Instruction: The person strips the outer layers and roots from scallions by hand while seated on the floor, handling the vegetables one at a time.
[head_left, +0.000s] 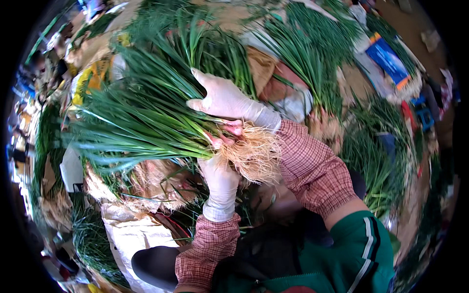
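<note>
A bunch of green garlic [161, 124], with long green leaves, pinkish stem ends and a tuft of pale roots, lies across the middle with its leaves to the left. From below, my left hand [219, 178], in a whitish glove, is closed round its stems near the roots; the fingers are partly hidden beneath the bunch. Above the stems, my right hand [225, 97], gloved alike, has its thumb and a finger stretched apart over the leaves. Whether its palm touches the stems I cannot tell. Checked sleeve covers reach both wrists.
More green garlic lies in heaps at the upper right [312, 53] and right [371, 156]. Below the bunch is a rooty pile [156, 183], near a white sack [132, 229]. A blue and orange packet [388, 58] and blue stool [424, 115] are at the right. People sit far left.
</note>
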The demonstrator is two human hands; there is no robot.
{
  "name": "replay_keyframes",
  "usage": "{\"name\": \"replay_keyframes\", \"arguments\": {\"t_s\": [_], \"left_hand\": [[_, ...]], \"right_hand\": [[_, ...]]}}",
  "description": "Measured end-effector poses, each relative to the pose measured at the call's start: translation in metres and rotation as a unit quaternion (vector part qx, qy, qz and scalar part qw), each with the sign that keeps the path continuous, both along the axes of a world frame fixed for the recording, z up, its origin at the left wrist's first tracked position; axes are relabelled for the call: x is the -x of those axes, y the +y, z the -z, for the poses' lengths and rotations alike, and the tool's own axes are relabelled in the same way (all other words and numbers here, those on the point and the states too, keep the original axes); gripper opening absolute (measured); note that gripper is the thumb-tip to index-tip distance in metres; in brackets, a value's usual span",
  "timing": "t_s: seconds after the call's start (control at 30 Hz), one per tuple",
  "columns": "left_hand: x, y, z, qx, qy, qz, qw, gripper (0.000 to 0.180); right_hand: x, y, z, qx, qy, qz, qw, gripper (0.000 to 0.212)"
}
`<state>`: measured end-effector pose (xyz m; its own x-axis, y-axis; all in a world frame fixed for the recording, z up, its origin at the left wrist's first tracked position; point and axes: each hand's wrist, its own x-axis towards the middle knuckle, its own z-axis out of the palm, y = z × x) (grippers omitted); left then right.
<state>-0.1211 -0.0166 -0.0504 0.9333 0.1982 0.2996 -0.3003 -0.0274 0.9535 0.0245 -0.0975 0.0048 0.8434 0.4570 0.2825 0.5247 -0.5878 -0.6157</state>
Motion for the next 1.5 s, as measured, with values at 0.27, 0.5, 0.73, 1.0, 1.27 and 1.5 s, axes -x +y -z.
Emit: {"name": "replay_keyframes", "arguments": {"t_s": [0.27, 0.5, 0.73, 1.0, 1.27, 1.5], "left_hand": [[0.036, 0.08, 0.035, -0.129, 0.116, 0.006, 0.985, 0.016], [0.11, 0.149, -0.018, 0.213, 0.315, -0.066, 0.923, 0.01], [0.156, 0.175, -0.009, 0.239, 0.279, -0.103, 0.924, 0.013], [0.162, 0.165, 0.047, 0.399, 0.352, -0.041, 0.845, 0.027], [0.163, 0.163, 0.054, 0.639, 0.18, 0.064, 0.745, 0.022], [0.164, 0.153, 0.071, 0.47, 0.249, 0.095, 0.841, 0.02]], "right_hand": [[-0.003, 0.072, 0.085, 0.4, -0.214, 0.032, 0.891, 0.061], [0.026, 0.045, 0.031, 0.129, -0.085, -0.043, 0.987, 0.057], [0.121, 0.021, -0.002, -0.212, -0.044, -0.001, 0.976, 0.03], [0.154, 0.057, 0.094, 0.25, 0.031, 0.063, 0.966, 0.017], [0.174, 0.045, 0.047, -0.256, 0.404, -0.005, 0.878, 0.024], [0.217, 0.068, 0.12, -0.049, 0.284, 0.021, 0.957, 0.052]]}}
